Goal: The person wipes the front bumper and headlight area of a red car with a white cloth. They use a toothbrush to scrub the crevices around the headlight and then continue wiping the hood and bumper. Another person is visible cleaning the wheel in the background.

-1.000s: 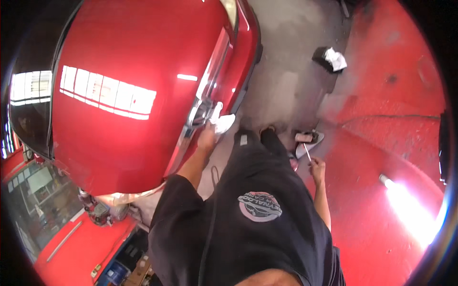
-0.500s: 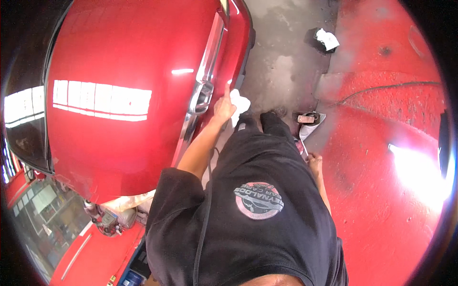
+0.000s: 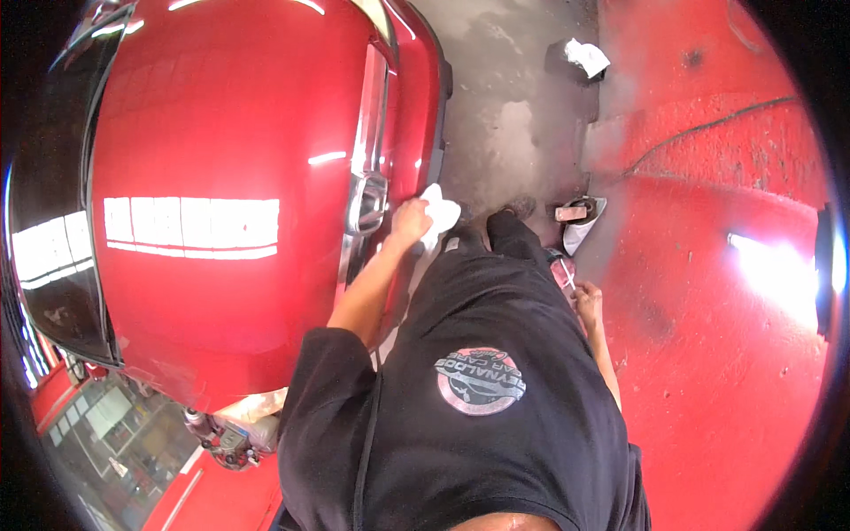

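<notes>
My left hand is closed on a crumpled white cloth, beside the front bumper of a red car. Next to that hand is the chrome badge on the car's grille. Low on my right side, my right hand has its fingers pinched round a thin white stick. Behind the stick shows a small pinkish-red thing; I cannot tell whether it stands on the floor or is in my hand.
The glossy red hood fills the left. By my feet a pinkish block rests on a dark container with a white flap. Farther off lies a dark box with a white cloth on it. A red wall rises at right.
My left index finger, stretched toward the bumper before, is now curled in, and that hand has drawn back slightly with the cloth. My right hand stays low, near the stick.
</notes>
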Tool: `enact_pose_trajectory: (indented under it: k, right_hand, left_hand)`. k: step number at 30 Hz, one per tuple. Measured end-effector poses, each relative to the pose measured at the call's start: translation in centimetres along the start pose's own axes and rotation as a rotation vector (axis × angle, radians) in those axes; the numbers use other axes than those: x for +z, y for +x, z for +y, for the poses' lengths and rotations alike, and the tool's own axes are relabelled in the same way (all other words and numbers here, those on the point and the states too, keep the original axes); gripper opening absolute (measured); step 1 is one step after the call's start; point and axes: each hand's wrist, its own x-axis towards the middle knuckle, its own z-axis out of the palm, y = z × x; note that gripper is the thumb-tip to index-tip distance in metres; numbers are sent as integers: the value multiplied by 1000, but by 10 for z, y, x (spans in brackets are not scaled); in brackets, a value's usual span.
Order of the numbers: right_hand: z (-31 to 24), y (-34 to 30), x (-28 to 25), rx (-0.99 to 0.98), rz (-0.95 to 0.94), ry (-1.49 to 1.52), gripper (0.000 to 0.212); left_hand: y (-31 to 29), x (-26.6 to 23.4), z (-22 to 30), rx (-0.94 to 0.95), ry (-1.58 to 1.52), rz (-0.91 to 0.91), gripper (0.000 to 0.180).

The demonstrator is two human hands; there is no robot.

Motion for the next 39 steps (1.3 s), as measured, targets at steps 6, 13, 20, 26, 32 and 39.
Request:
enact_pose_trajectory:
  k: [6,13,20,26,32,39]
  right_hand:
    - [33,-9,7,5,-29,-54,33]
    - [-11,10,18,62,-39,441,34]
    - [-153,16,21,-147,-267,797,37]
    - [-220,-16,23,-234,-333,628,37]
    - [-164,9,26,-234,-189,786,26]
    - [-78,34,11,-86,15,564,23]
  left_hand:
    - [-57,-5,17,-77,135,-307,28]
    - [-40,-34,66,28,-359,-75,40]
    - [7,-66,168,230,-558,-54,49]
    - [-9,-43,233,486,-590,-178,65]
    - [-39,-99,255,572,-610,-456,81]
    - [-126,-267,330,1424,-1247,-129,57]
